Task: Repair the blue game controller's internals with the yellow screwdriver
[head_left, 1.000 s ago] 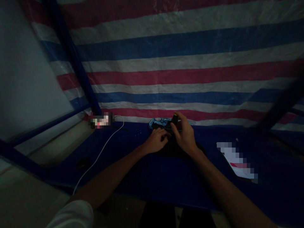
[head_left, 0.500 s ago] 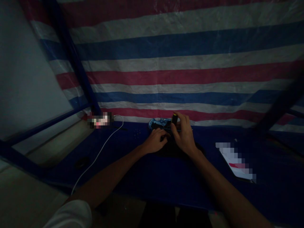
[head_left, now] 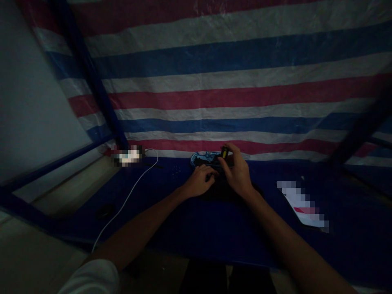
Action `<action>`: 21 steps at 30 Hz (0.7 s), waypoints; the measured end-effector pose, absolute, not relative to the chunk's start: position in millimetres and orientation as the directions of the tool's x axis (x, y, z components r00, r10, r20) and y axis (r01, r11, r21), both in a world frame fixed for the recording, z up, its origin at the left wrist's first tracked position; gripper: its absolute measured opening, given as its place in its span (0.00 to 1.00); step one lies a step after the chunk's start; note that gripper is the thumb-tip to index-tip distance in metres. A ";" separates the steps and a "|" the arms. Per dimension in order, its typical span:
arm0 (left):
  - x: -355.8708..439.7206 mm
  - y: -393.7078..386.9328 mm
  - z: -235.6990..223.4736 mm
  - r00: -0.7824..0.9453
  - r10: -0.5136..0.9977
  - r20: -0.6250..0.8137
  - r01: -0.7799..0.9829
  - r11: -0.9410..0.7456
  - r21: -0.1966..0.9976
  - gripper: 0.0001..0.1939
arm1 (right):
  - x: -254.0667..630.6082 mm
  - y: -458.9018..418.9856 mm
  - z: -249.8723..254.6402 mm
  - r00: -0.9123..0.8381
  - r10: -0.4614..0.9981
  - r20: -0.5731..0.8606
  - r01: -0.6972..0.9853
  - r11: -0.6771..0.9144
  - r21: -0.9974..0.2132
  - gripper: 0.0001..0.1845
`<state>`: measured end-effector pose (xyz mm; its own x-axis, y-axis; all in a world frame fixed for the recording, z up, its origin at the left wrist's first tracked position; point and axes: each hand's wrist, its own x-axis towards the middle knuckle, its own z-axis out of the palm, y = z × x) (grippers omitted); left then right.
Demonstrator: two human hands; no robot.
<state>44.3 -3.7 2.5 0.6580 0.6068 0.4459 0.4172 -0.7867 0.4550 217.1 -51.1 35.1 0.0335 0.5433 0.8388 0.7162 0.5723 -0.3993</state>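
Upright between the thumb and fingers of my right hand [head_left: 239,171] is a screwdriver with a short black-and-yellow handle [head_left: 224,152]. Its lower end is lost in the dark. My left hand [head_left: 200,180] rests with curled fingers on a black object in front of me, whose kind the darkness hides. Just beyond the fingers lies a glossy light-blue and black shell-like piece [head_left: 197,157], partly covered by my hands. Several tiny bits [head_left: 176,172], perhaps screws, are scattered to the left of it on the blue tabletop [head_left: 190,228].
A white cable [head_left: 134,184] runs from a blurred-out lit item [head_left: 128,156] at the back left. A dark round thing [head_left: 104,211] lies near the left edge. On the right lies a phone-like slab [head_left: 303,208]. Striped sheeting [head_left: 202,98] hangs behind, between blue posts [head_left: 88,73].
The screwdriver handle has turned in my right fingers, showing more of its yellow side. My left hand stays nearly in place. The view has shifted slightly.
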 end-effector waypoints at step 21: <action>43.1 -5.1 4.3 0.654 0.612 0.445 0.407 -0.780 0.475 0.13 | 216.9 -55.0 38.5 0.142 0.483 0.864 0.686 0.582 -0.438 0.22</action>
